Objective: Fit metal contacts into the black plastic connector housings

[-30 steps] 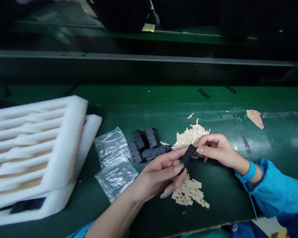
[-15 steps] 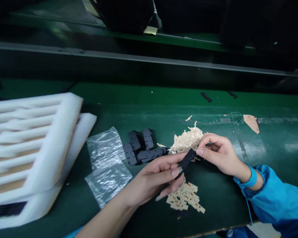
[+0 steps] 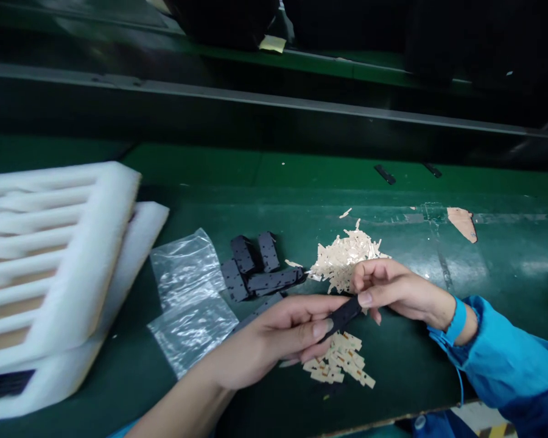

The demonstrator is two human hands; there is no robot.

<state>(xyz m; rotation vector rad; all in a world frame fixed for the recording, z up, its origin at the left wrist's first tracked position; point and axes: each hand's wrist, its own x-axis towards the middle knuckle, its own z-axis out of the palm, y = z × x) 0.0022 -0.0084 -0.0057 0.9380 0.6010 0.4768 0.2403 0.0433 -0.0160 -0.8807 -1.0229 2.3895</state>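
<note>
My left hand is closed around a slim black rectangular piece, thumb on top and fingers beneath. At the piece's far end, my right hand pinches with thumb and forefinger; whether a small part is also between them I cannot tell. Below the hands lies a small pile of cream-coloured tabs, some with brown marks. Just beyond the right hand is a larger heap of pale thin scraps. Several black blocks with small notches lie to the left of this heap.
Clear plastic bags lie left of my left hand. White foam trays with slots are stacked at the left. Two black strips and a tan scrap lie farther back, before a dark raised ledge.
My right hand has moved down onto the far end of the black piece, its thumb now over it. The piece lies flatter in my left hand. The view has shifted slightly.
</note>
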